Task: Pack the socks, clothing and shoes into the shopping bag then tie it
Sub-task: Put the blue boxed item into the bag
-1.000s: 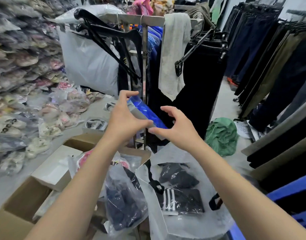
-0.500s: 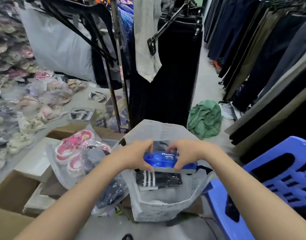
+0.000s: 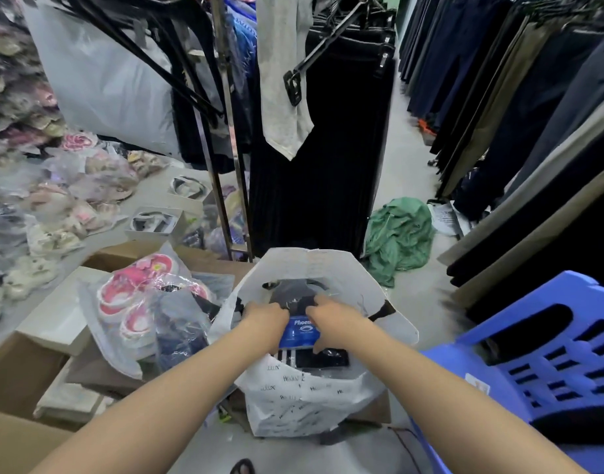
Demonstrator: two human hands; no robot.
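The slick blue packet (image 3: 300,331), held up by the clothes rail a second ago, now sits low inside the white shopping bag (image 3: 293,405). The left hand (image 3: 266,318) and right hand (image 3: 331,319) clamp its two ends with curled fingers, on top of the dark clothing packs (image 3: 314,359) in glossy film. That looks like one more item packed; the pink shoes (image 3: 136,299) in crinkled clear plastic lie just left of the thin, limp, printed bag, which is not yet tied.
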